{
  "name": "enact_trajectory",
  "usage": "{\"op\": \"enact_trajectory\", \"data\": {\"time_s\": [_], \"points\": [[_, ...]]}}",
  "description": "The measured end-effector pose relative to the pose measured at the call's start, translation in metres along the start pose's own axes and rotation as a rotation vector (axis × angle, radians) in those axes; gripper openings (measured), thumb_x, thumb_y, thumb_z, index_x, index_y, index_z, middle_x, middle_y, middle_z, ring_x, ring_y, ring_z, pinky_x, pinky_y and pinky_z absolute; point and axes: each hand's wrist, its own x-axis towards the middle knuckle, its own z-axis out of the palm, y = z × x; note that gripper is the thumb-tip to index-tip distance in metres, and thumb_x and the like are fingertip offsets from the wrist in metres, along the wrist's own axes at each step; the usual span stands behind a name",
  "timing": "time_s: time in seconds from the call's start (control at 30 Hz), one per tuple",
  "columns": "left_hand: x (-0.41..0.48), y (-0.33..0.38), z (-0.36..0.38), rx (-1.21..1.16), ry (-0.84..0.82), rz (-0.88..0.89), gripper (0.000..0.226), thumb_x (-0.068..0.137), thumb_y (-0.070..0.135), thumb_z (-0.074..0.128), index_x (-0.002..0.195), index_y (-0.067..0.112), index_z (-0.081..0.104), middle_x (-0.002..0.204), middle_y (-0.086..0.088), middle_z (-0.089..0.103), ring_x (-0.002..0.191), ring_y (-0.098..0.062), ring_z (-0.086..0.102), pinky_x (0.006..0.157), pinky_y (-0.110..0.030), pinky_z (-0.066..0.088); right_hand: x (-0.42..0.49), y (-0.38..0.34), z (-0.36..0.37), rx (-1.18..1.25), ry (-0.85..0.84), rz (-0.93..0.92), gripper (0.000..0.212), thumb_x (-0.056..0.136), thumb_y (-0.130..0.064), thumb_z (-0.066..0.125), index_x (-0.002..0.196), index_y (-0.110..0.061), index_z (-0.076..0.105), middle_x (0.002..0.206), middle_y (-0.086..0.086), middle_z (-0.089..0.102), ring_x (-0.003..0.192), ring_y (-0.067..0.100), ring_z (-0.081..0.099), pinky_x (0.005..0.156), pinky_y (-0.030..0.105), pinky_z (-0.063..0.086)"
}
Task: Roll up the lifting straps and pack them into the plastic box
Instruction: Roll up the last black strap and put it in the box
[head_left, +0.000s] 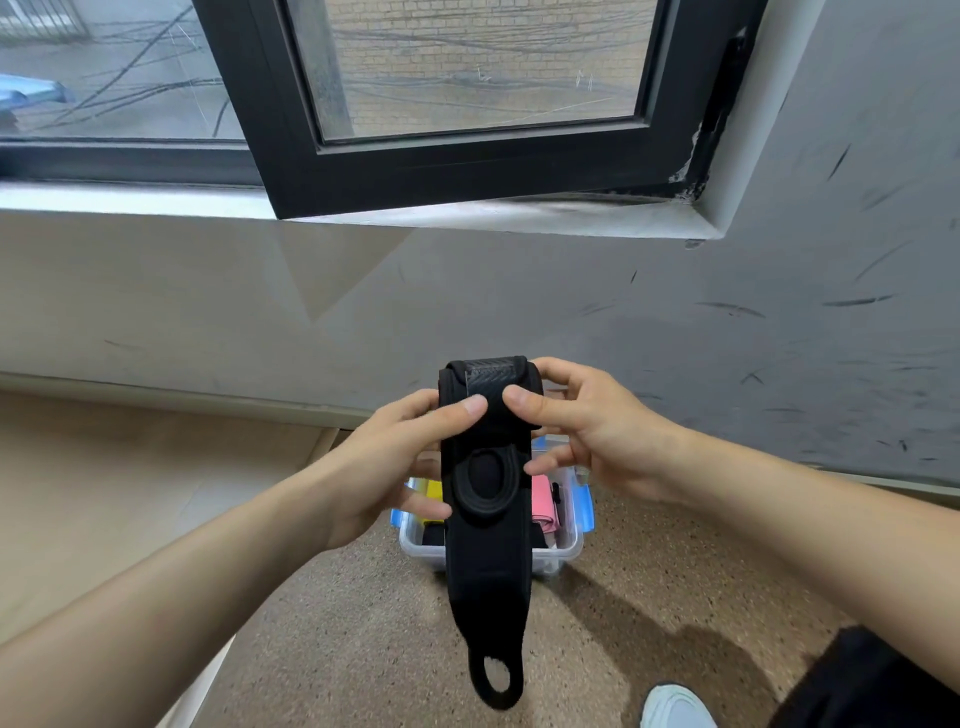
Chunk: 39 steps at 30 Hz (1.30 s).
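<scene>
**Strap roll barely begun, and there's a lot of tail to go wrong**

Standing next to this person: both hands are up at chest height, pinching the top of one black lifting strap (488, 571). The left hand (400, 457) has its thumb on the front and fingers behind. The right hand (597, 431) does the same from the other side. Only the top end is folded over. The rest hangs straight down, with a loop at the bottom, right above the plastic box (566, 545) on the floor (337, 623).

What I'd worry about:
- The first turn looks loose, so if either thumb lets up I reckon it springs open.
- That raised oval pad partway down is stiff-looking. Rolling over it could make the roll lumpy or skew it sideways.
- The dangling tail could swing and snag on the box rim.
- The box already has stuff in it, so a fat roll might not fit.

Head count:
- one strap in hand
- one box with two blue clips showing
- one yellow thing (434, 493), one pink thing (543, 501), and something black I can't make out, all in the box
- one white shoe (675, 706) at the bottom edge
</scene>
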Motion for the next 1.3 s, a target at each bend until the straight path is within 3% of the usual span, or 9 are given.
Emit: {"op": "enact_trajectory", "data": {"time_s": [0.17, 0.27, 0.37, 0.5, 0.7, 0.83, 0.93, 1.07, 1.3], "points": [[0.003, 0.001, 0.001, -0.067, 0.003, -0.066, 0.06, 0.082, 0.064, 0.066, 0.127, 0.025, 0.066, 0.086, 0.006, 0.07, 0.061, -0.011, 0.06, 0.05, -0.022, 0.045, 0.0, 0.008, 0.0, -0.11, 0.022, -0.072, 0.04, 0.089, -0.013, 0.075, 0.126, -0.016, 0.062, 0.124, 0.023, 0.066, 0.103, 0.028, 0.073, 0.067, 0.035, 0.063], [0.004, 0.001, -0.001, -0.082, 0.008, -0.058, 0.05, 0.079, 0.055, 0.07, 0.121, 0.027, 0.069, 0.088, 0.004, 0.07, 0.062, -0.009, 0.058, 0.045, -0.017, 0.037, -0.001, 0.011, 0.001, -0.187, -0.012, -0.137, 0.045, 0.088, -0.005, 0.076, 0.126, -0.021, 0.061, 0.126, 0.02, 0.063, 0.098, 0.025, 0.071, 0.064, 0.036, 0.062], [0.006, -0.001, -0.005, -0.083, 0.026, -0.036, 0.045, 0.076, 0.042, 0.082, 0.118, 0.028, 0.071, 0.097, 0.002, 0.07, 0.075, -0.011, 0.06, 0.043, -0.016, 0.034, -0.002, 0.009, 0.0, -0.25, -0.058, -0.161, 0.05, 0.087, -0.003, 0.077, 0.128, -0.023, 0.06, 0.128, 0.016, 0.062, 0.098, 0.036, 0.07, 0.053, 0.029, 0.057], [0.007, 0.0, -0.006, -0.107, 0.04, 0.025, 0.048, 0.076, 0.041, 0.076, 0.122, 0.027, 0.072, 0.107, 0.001, 0.073, 0.08, -0.013, 0.064, 0.042, -0.015, 0.038, -0.003, 0.006, -0.001, -0.208, -0.095, -0.054, 0.048, 0.089, -0.016, 0.077, 0.133, -0.023, 0.059, 0.129, 0.01, 0.067, 0.107, 0.029, 0.072, 0.053, 0.03, 0.059], [0.006, 0.0, -0.004, -0.065, 0.137, 0.149, 0.05, 0.074, 0.036, 0.082, 0.121, 0.025, 0.069, 0.105, 0.0, 0.078, 0.082, -0.011, 0.071, 0.053, -0.021, 0.048, -0.001, 0.004, 0.001, -0.104, -0.167, 0.121, 0.053, 0.088, -0.052, 0.067, 0.134, -0.025, 0.061, 0.118, 0.008, 0.068, 0.106, 0.03, 0.068, 0.071, 0.035, 0.061], [0.008, -0.005, -0.004, -0.017, 0.179, 0.227, 0.058, 0.065, 0.037, 0.089, 0.119, 0.032, 0.069, 0.113, -0.005, 0.076, 0.098, -0.021, 0.075, 0.069, -0.035, 0.056, -0.002, 0.002, 0.004, -0.069, -0.142, 0.146, 0.055, 0.089, -0.053, 0.062, 0.134, -0.021, 0.062, 0.106, -0.002, 0.072, 0.101, 0.019, 0.07, 0.079, 0.037, 0.061], [0.008, -0.008, -0.005, 0.001, 0.17, 0.245, 0.059, 0.062, 0.038, 0.09, 0.118, 0.035, 0.068, 0.117, -0.005, 0.073, 0.104, -0.022, 0.074, 0.072, -0.033, 0.057, -0.002, 0.003, 0.005, -0.059, -0.118, 0.148, 0.051, 0.09, -0.05, 0.064, 0.132, -0.02, 0.064, 0.108, 0.0, 0.071, 0.098, 0.018, 0.07, 0.074, 0.034, 0.061], [0.007, -0.007, -0.004, 0.025, 0.103, 0.154, 0.054, 0.073, 0.037, 0.083, 0.124, 0.034, 0.065, 0.116, 0.003, 0.076, 0.103, -0.018, 0.075, 0.07, -0.033, 0.058, -0.001, 0.004, 0.005, -0.05, -0.092, 0.136, 0.049, 0.091, -0.046, 0.066, 0.13, -0.017, 0.064, 0.114, 0.006, 0.071, 0.098, 0.022, 0.07, 0.069, 0.033, 0.062], [0.003, -0.002, 0.001, -0.054, -0.035, -0.097, 0.059, 0.082, 0.071, 0.064, 0.129, 0.036, 0.065, 0.122, 0.002, 0.075, 0.11, -0.021, 0.074, 0.08, -0.036, 0.058, 0.0, 0.003, -0.001, -0.043, -0.016, -0.021, 0.043, 0.089, -0.02, 0.075, 0.13, -0.016, 0.06, 0.123, 0.013, 0.071, 0.108, 0.026, 0.072, 0.074, 0.034, 0.061]]}}
